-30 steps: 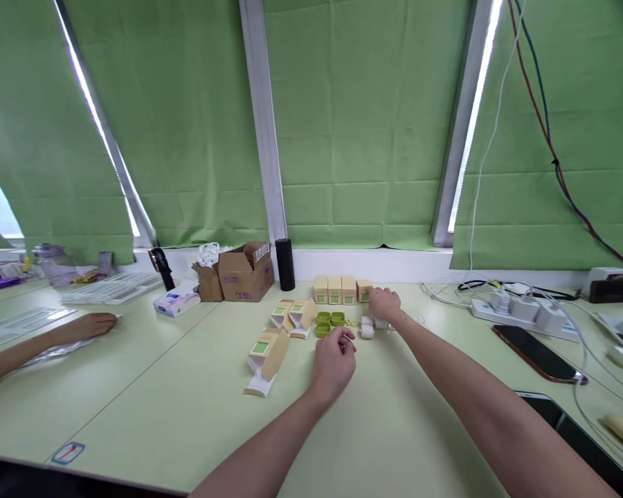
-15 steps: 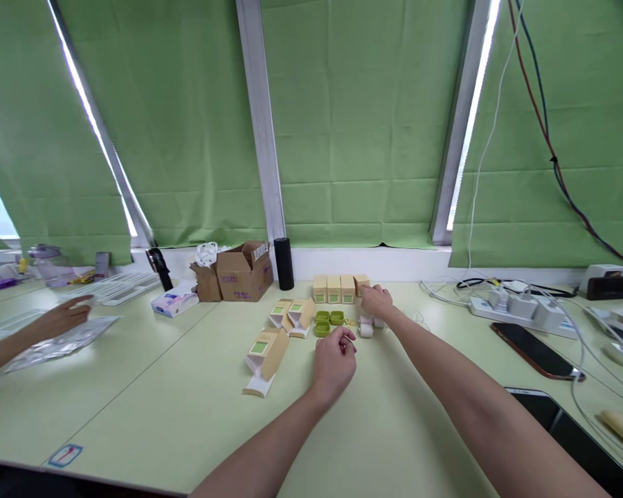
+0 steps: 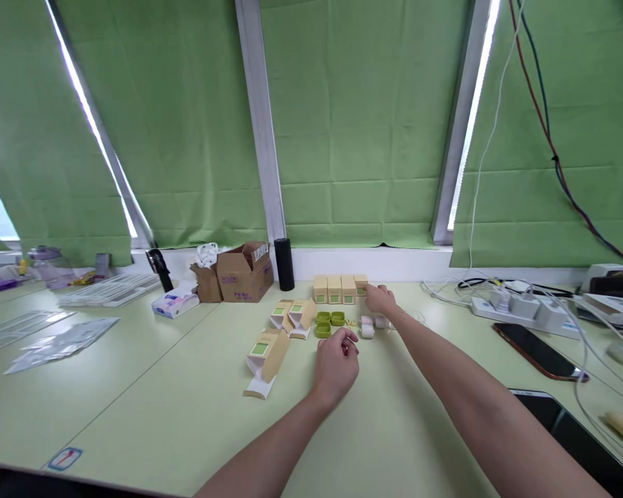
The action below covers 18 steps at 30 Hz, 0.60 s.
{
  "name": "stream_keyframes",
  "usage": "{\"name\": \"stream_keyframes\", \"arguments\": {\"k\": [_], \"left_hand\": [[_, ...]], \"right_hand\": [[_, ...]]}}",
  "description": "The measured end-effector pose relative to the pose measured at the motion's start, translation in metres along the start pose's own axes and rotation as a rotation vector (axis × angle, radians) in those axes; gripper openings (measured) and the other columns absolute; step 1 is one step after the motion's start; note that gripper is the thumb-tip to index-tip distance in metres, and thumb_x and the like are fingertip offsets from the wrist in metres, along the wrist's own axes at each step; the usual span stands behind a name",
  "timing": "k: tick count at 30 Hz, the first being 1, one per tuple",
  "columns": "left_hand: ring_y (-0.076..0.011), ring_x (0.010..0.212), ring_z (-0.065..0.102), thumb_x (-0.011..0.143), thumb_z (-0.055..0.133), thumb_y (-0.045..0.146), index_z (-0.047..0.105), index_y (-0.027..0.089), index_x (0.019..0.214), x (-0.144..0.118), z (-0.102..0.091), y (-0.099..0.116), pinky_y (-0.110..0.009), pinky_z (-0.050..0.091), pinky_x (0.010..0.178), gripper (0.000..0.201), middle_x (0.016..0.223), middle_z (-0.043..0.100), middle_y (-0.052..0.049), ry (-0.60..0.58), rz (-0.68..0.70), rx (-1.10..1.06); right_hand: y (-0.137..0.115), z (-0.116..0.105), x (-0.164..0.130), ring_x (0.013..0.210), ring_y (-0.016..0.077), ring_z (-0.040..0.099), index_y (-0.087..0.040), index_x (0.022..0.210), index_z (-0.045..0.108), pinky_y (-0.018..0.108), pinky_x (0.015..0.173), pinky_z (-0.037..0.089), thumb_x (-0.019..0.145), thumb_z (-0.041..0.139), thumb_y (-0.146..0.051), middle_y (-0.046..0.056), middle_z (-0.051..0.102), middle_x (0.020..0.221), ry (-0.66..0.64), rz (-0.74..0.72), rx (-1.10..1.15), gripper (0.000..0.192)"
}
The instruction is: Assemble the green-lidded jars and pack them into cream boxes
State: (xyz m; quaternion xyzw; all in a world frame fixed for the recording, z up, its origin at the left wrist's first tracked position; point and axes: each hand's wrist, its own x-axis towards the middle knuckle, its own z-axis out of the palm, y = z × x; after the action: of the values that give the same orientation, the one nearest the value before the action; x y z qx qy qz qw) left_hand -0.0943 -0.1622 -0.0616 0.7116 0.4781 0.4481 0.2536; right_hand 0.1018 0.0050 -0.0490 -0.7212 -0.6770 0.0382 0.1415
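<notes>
A row of small tan boxes with green labels (image 3: 335, 289) stands near the window sill. My right hand (image 3: 380, 299) reaches to the rightmost box of that row (image 3: 361, 283) and touches it with its fingertips. My left hand (image 3: 336, 363) rests on the table with curled fingers, just in front of two green cases (image 3: 330, 322). Small white rolls (image 3: 372, 324) lie below my right hand. Opened tan boxes (image 3: 293, 315) and another one (image 3: 266, 358) lie to the left.
Brown cardboard boxes (image 3: 240, 272) and a black cylinder (image 3: 284, 263) stand by the sill. A tissue pack (image 3: 175, 302) and clear bags (image 3: 57, 348) lie to the left. A power strip with cables (image 3: 525, 309) and phones (image 3: 537, 351) lie to the right.
My right hand has pushed the rightmost tan box in against the row. The other person's hand at the left has pulled back out of view. My left hand stayed put.
</notes>
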Motion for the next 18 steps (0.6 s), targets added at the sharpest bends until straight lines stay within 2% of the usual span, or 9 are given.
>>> {"name": "stream_keyframes", "arguments": {"k": [6,12,15,18], "left_hand": [[-0.0173,0.070,0.065,0.081,0.053,0.008,0.064,0.022,0.088,0.001,0.000,-0.001,-0.030,0.047,0.078,0.019,0.075,0.072,0.000,-0.004,0.007,0.010],[-0.0174,0.068,0.064,0.080,0.053,0.007,0.065,0.023,0.084,0.001,-0.001,-0.001,-0.030,0.046,0.077,0.020,0.075,0.072,0.000,-0.032,0.016,0.054],[-0.0177,0.069,0.065,0.080,0.053,0.007,0.066,0.023,0.083,0.000,-0.002,0.000,-0.030,0.046,0.077,0.020,0.075,0.073,0.000,-0.033,0.018,0.069],[-0.0180,0.070,0.065,0.081,0.052,0.007,0.066,0.022,0.084,0.001,-0.003,0.002,-0.031,0.047,0.078,0.021,0.076,0.073,-0.001,-0.025,0.016,0.099]], "right_hand": [[-0.003,-0.008,-0.015,0.137,0.0328,0.043,-0.022,0.133,0.058,0.045,0.105,0.036,0.087,0.049,-0.008,0.012,0.060,0.140,0.089,-0.009,0.005,0.049],[-0.016,-0.024,-0.058,0.133,0.0309,0.046,-0.021,0.130,0.060,0.039,0.101,0.038,0.090,0.048,-0.006,0.014,0.060,0.138,0.245,-0.040,0.041,0.045],[-0.024,-0.023,-0.092,0.118,0.0265,0.058,-0.024,0.126,0.059,0.033,0.084,0.043,0.097,0.045,-0.015,0.012,0.066,0.129,0.248,-0.064,0.080,0.033],[-0.028,-0.018,-0.130,0.094,0.0232,0.068,-0.027,0.120,0.057,0.030,0.068,0.039,0.100,0.046,-0.024,0.007,0.074,0.110,0.150,-0.083,0.126,0.023]]}}
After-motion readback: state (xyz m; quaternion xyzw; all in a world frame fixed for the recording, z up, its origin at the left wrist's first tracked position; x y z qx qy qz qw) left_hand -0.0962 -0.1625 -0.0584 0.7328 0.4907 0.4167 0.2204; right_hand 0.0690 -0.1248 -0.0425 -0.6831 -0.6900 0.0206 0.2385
